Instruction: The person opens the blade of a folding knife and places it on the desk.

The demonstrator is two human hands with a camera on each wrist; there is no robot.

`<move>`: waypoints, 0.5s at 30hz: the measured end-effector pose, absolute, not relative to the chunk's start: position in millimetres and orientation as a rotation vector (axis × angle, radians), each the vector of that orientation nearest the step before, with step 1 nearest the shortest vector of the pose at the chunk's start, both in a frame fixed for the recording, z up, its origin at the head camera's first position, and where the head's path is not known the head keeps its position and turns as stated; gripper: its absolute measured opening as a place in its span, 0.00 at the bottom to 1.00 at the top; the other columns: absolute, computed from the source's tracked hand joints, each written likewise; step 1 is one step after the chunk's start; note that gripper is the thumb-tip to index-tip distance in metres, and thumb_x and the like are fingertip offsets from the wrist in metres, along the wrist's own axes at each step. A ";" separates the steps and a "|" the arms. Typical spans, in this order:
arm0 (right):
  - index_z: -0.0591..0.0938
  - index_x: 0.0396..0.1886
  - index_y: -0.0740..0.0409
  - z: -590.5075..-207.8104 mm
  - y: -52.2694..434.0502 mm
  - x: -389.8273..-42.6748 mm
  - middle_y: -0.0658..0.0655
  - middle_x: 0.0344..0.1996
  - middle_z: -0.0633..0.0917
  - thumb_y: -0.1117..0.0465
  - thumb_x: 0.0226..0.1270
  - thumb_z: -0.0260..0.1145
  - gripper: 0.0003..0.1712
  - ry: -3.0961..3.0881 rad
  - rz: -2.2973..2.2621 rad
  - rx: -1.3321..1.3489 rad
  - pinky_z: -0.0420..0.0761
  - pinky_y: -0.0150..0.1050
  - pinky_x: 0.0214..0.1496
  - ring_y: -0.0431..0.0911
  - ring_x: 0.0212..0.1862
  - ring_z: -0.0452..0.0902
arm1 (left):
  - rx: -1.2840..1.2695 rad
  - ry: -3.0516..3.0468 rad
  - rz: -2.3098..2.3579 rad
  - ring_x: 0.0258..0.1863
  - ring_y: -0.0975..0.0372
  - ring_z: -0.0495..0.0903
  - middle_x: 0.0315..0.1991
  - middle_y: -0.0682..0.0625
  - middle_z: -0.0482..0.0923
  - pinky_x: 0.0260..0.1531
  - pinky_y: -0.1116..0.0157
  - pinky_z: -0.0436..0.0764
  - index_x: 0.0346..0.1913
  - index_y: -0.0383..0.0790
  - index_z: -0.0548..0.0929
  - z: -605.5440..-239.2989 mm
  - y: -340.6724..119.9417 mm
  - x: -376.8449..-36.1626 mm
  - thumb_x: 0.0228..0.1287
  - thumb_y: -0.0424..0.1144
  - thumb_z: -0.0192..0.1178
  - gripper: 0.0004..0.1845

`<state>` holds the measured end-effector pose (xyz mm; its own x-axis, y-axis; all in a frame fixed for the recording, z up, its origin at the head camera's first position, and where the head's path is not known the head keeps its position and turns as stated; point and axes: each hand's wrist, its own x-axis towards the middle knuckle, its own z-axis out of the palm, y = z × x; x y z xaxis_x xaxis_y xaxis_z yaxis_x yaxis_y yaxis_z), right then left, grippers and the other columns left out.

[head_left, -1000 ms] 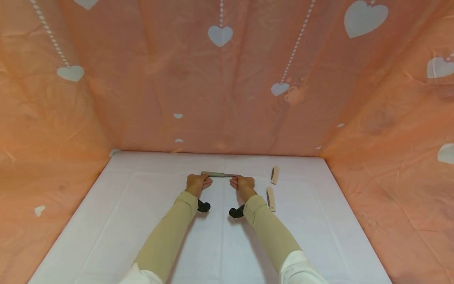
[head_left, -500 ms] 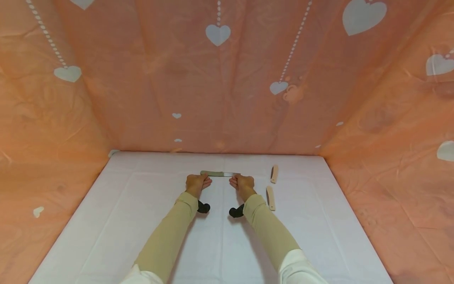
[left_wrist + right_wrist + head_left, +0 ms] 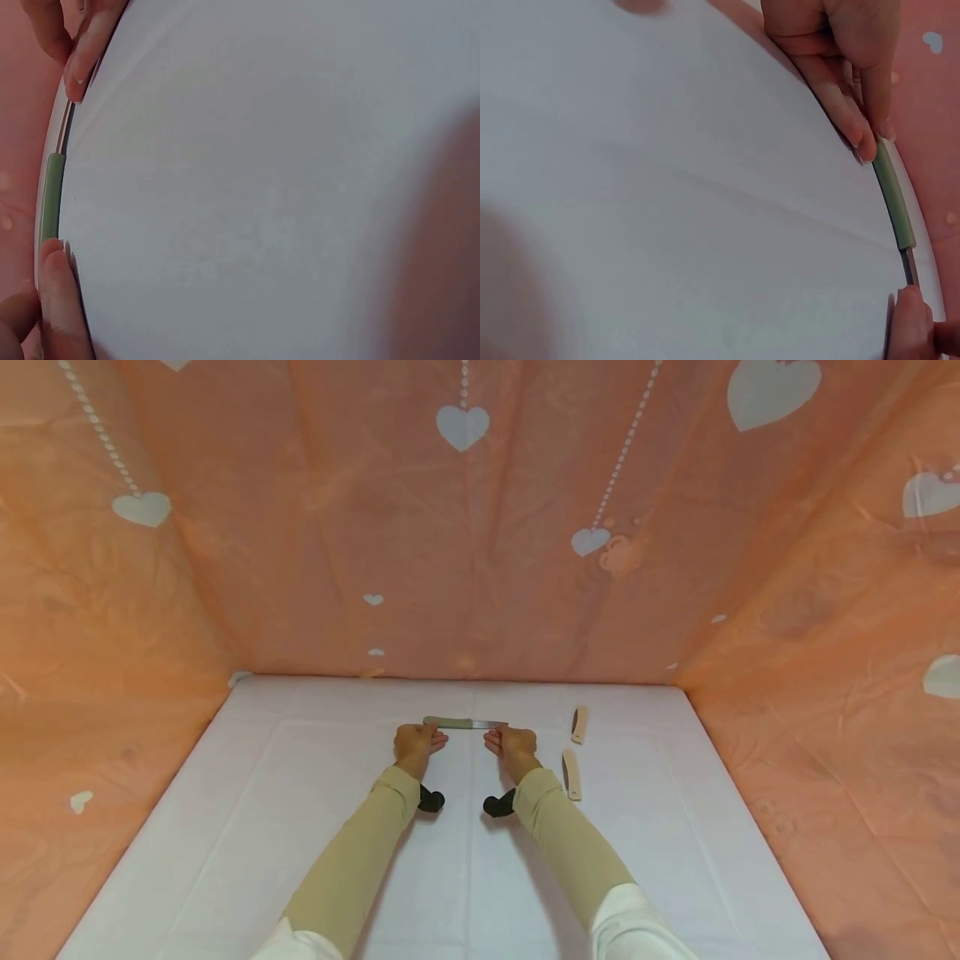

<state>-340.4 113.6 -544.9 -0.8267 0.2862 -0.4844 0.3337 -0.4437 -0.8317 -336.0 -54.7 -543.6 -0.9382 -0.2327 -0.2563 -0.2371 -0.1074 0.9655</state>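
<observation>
- The knife (image 3: 463, 723) is lying crosswise near the far middle of the white counter (image 3: 300, 827), green handle pointing left, blade pointing right.
- The left hand (image 3: 415, 745) is pinching the handle end with its fingers (image 3: 60, 300).
- The right hand (image 3: 512, 745) is pinching the blade tip.

No legible text, label, brand, number or sign found anywhere. The backdrop cloth (image 3: 480, 527) carries only white heart shapes.

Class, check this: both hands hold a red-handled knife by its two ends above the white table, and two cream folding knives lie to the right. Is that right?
Not quite. The knife held by the left hand and right hand has a green handle, not red, as the right wrist view shows. The rest stands.
</observation>
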 end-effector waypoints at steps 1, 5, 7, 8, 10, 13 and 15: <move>0.75 0.47 0.76 -544.6 113.3 -340.6 0.68 0.33 0.84 0.72 0.62 0.60 0.14 1.642 -2.484 0.906 0.83 0.40 0.39 0.52 0.35 0.84 | -0.552 2.106 2.266 0.32 0.52 0.84 0.35 0.32 0.80 0.34 0.64 0.83 0.45 0.19 0.76 -543.2 -54.7 -336.2 0.65 0.32 0.57 0.14; 0.75 0.48 0.77 -545.1 113.9 -340.5 0.69 0.34 0.83 0.70 0.64 0.59 0.15 1.630 -2.497 0.871 0.83 0.40 0.40 0.53 0.37 0.83 | -0.505 2.100 2.266 0.36 0.49 0.83 0.38 0.30 0.79 0.36 0.63 0.83 0.47 0.18 0.75 -547.0 -57.3 -337.5 0.67 0.35 0.56 0.18; 0.74 0.49 0.77 -546.0 115.2 -339.0 0.71 0.37 0.82 0.67 0.68 0.57 0.16 1.631 -2.489 0.822 0.82 0.41 0.42 0.54 0.39 0.82 | -0.466 2.087 2.280 0.38 0.48 0.83 0.39 0.30 0.79 0.37 0.63 0.83 0.48 0.19 0.75 -547.9 -59.5 -336.0 0.67 0.36 0.55 0.18; 0.74 0.50 0.78 -546.6 115.9 -338.2 0.73 0.40 0.81 0.66 0.70 0.55 0.18 1.631 -2.487 0.783 0.82 0.42 0.43 0.55 0.41 0.82 | -0.447 2.078 2.299 0.38 0.47 0.82 0.39 0.30 0.78 0.38 0.62 0.83 0.48 0.19 0.75 -547.9 -60.4 -335.0 0.68 0.36 0.55 0.18; 0.72 0.52 0.80 -547.1 118.2 -336.1 0.75 0.45 0.78 0.62 0.73 0.51 0.22 1.619 -2.484 0.704 0.80 0.44 0.46 0.57 0.45 0.80 | -0.410 2.074 2.331 0.37 0.47 0.83 0.38 0.30 0.78 0.38 0.61 0.83 0.49 0.20 0.75 -548.5 -61.5 -333.8 0.68 0.37 0.54 0.19; 0.68 0.55 0.82 -545.3 123.1 -332.1 0.78 0.51 0.74 0.59 0.76 0.45 0.26 1.587 -2.493 0.629 0.77 0.47 0.51 0.61 0.50 0.76 | -0.356 2.077 2.359 0.36 0.49 0.83 0.39 0.30 0.78 0.37 0.60 0.83 0.49 0.21 0.76 -548.2 -58.8 -333.9 0.68 0.38 0.55 0.19; 0.68 0.55 0.81 -543.4 127.2 -329.4 0.77 0.52 0.73 0.58 0.76 0.45 0.26 1.566 -2.496 0.634 0.76 0.48 0.52 0.62 0.52 0.74 | -0.317 2.084 2.342 0.35 0.51 0.83 0.40 0.31 0.78 0.36 0.61 0.83 0.49 0.22 0.76 -547.1 -54.0 -333.9 0.67 0.39 0.56 0.19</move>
<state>-329.4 127.2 -543.4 -0.9037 0.1125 -0.4131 0.3229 -0.4543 -0.8302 -333.9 -54.0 -547.1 -0.9797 -0.1397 -0.1437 -0.1265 -0.1253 0.9840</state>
